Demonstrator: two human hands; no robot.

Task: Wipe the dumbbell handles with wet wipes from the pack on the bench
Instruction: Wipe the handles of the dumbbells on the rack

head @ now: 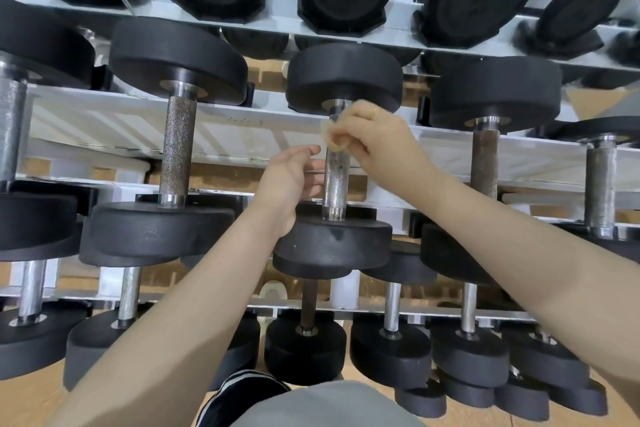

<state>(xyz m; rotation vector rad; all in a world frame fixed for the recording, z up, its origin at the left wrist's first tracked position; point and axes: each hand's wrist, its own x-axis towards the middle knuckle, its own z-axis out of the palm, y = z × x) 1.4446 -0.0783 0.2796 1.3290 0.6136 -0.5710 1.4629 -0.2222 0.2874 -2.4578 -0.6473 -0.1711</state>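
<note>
A black dumbbell [334, 243] lies on the middle shelf of the rack, its knurled steel handle [335, 180] running away from me. My right hand [374, 135] pinches a small crumpled, yellowish wet wipe [333, 138] against the upper part of that handle. My left hand [289, 180] hovers just left of the handle with its fingers loosely curled, holding nothing. The wipe pack and the bench are out of view.
The white steel rack [242, 135] holds more black dumbbells on three tiers: a neighbour on the left [178, 149], a rusty-handled one on the right [485, 163], smaller ones below [306, 340]. Wooden floor lies beneath. My knee and shoe [249, 392] sit at the bottom edge.
</note>
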